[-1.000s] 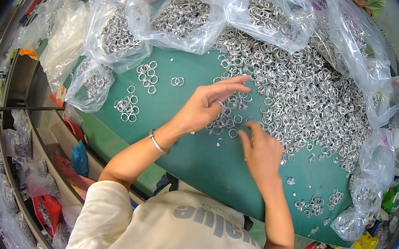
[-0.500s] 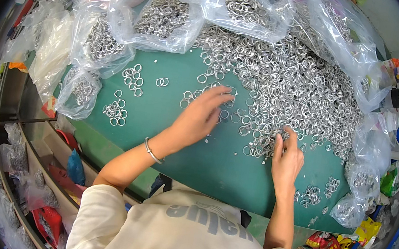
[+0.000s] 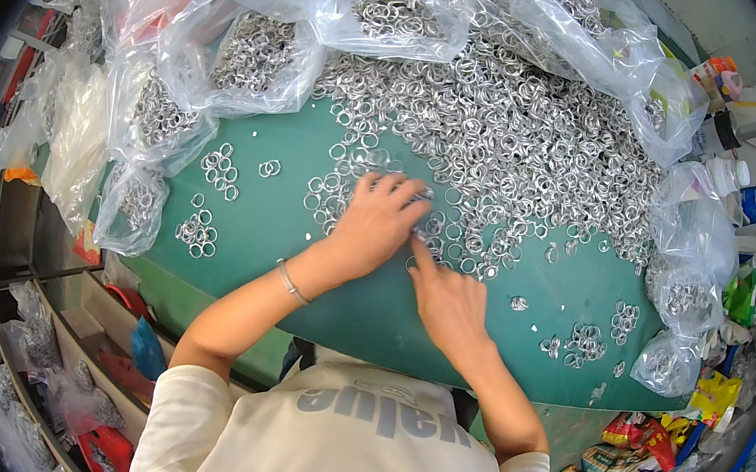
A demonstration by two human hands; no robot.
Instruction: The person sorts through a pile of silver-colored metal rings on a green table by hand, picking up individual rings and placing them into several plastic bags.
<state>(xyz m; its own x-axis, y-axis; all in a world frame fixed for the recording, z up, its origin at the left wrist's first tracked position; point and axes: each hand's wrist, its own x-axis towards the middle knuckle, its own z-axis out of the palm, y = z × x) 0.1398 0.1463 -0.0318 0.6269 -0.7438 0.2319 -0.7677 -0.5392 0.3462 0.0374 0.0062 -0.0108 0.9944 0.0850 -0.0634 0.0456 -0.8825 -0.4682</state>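
My left hand (image 3: 378, 221) lies palm down on the green tabletop (image 3: 322, 309), its fingers spread over loose silver rings (image 3: 321, 196), some blurred by motion. A plain metal bangle circles the left wrist. Close beside it, my right hand (image 3: 448, 301) points its index finger at rings near the left hand's fingertips; its other fingers are curled and partly hidden. No ring is plainly gripped in either hand. A big heap of silver rings (image 3: 539, 152) spreads beyond and to the right of both hands.
Clear plastic bags of rings (image 3: 258, 56) line the table's far and left edges; more bags (image 3: 669, 361) sit at the right edge. Small ring groups (image 3: 197, 235) lie at left, others (image 3: 585, 345) at right. A shelf unit (image 3: 84, 323) stands at lower left.
My right hand has moved left from the heap's near edge to beside my left hand. A small ring cluster now lies where it was. The view has shifted somewhat.
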